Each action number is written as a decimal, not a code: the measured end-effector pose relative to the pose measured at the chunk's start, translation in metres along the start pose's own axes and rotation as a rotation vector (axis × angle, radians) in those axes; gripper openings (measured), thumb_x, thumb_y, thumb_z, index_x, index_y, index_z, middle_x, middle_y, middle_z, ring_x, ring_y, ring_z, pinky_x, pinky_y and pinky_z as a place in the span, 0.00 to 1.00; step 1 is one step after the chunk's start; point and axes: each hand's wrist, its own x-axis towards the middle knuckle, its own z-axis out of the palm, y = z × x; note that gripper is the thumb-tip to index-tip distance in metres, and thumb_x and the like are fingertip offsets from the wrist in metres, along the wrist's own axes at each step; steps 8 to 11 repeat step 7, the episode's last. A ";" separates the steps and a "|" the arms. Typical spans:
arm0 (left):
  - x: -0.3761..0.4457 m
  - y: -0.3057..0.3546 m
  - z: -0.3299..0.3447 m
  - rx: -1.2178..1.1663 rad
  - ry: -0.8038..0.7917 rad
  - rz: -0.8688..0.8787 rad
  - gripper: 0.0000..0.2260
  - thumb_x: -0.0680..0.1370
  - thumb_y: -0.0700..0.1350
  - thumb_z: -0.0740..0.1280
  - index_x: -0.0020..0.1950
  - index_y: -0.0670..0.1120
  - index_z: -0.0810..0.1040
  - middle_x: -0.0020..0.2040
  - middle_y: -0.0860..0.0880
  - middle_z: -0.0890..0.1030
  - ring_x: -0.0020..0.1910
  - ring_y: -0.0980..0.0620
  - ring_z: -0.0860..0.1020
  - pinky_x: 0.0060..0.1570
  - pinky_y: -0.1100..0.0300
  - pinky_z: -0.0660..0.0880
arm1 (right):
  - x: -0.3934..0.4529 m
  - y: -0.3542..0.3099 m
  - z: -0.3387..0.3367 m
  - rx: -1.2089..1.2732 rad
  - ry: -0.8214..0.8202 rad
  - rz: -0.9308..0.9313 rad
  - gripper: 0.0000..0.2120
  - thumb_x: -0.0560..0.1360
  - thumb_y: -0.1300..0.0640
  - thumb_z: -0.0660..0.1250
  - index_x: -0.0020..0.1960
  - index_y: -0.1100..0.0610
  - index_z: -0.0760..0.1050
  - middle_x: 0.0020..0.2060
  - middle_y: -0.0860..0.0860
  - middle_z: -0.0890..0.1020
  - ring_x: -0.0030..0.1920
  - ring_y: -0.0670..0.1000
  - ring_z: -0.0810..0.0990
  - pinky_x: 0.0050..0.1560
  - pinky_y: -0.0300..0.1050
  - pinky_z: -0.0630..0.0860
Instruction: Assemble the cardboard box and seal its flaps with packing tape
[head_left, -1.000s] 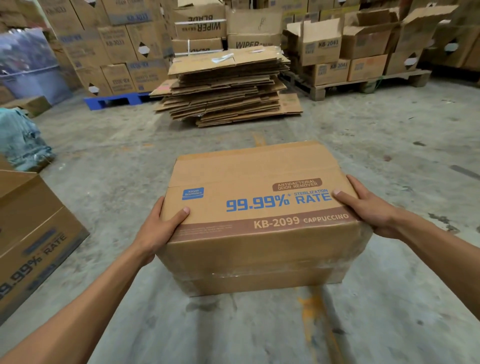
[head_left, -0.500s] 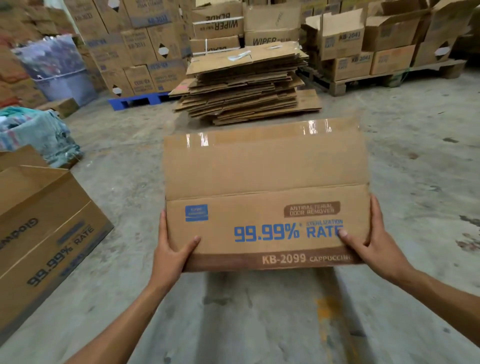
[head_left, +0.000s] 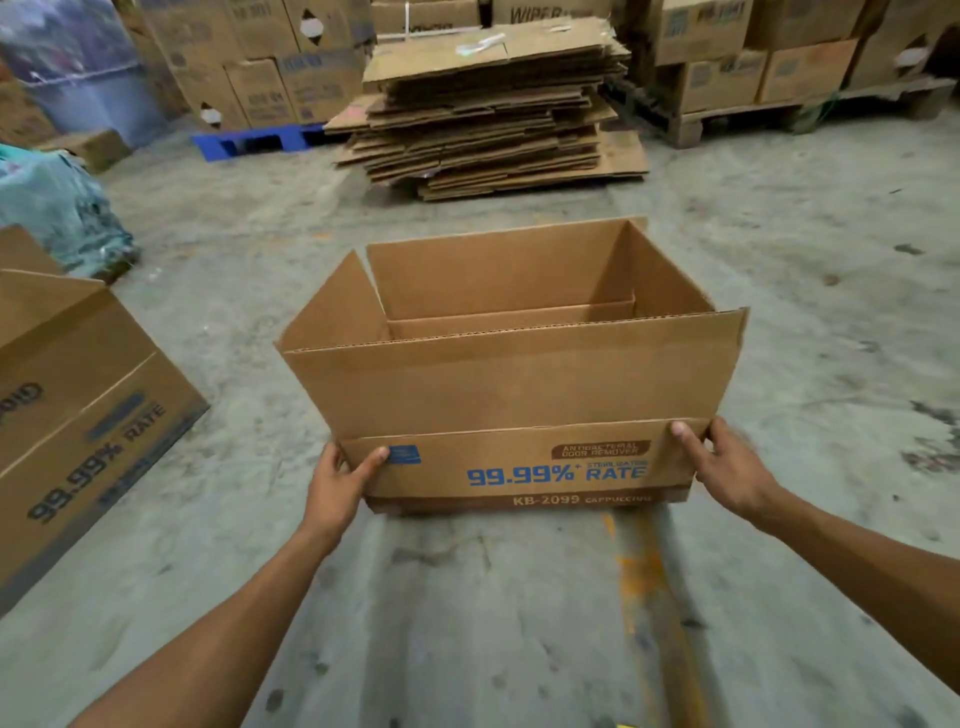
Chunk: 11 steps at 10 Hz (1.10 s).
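A brown cardboard box (head_left: 509, 389) printed "99.99% RATE" stands on the concrete floor in front of me, open side up with its top flaps standing. The inside is bare cardboard. My left hand (head_left: 337, 480) grips the near left corner, thumb across the printed front. My right hand (head_left: 724, 465) grips the near right corner the same way. No packing tape roll is in view.
Another printed box (head_left: 88, 415) sits at the left. Behind it lies a teal wrapped bundle (head_left: 57, 213). A pile of flattened cartons (head_left: 488, 114) rises straight ahead, with stacked boxes on pallets (head_left: 769, 67) behind. An orange line (head_left: 639, 571) marks the floor.
The box has been turned over from taped bottom facing up to open side up, and set down on the floor. Both hands stayed on its near corners.
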 end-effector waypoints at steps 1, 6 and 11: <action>0.016 0.005 -0.001 -0.016 0.014 0.003 0.21 0.75 0.39 0.72 0.66 0.42 0.72 0.58 0.49 0.80 0.46 0.69 0.79 0.47 0.70 0.77 | 0.009 -0.005 0.001 0.127 0.015 0.010 0.39 0.68 0.27 0.62 0.69 0.52 0.67 0.61 0.51 0.78 0.59 0.56 0.78 0.61 0.60 0.75; 0.023 0.003 0.002 0.009 -0.045 -0.219 0.30 0.72 0.48 0.75 0.70 0.46 0.67 0.64 0.49 0.75 0.60 0.49 0.74 0.60 0.49 0.73 | 0.008 -0.024 0.007 0.070 -0.178 0.384 0.35 0.79 0.37 0.57 0.76 0.58 0.56 0.73 0.59 0.67 0.67 0.65 0.71 0.57 0.62 0.73; 0.012 0.001 0.013 -0.045 -0.018 -0.387 0.26 0.76 0.48 0.71 0.70 0.46 0.65 0.62 0.49 0.75 0.58 0.48 0.74 0.57 0.48 0.74 | -0.004 -0.019 0.021 -0.115 -0.309 0.475 0.37 0.79 0.33 0.48 0.77 0.57 0.57 0.73 0.60 0.68 0.61 0.65 0.77 0.54 0.57 0.76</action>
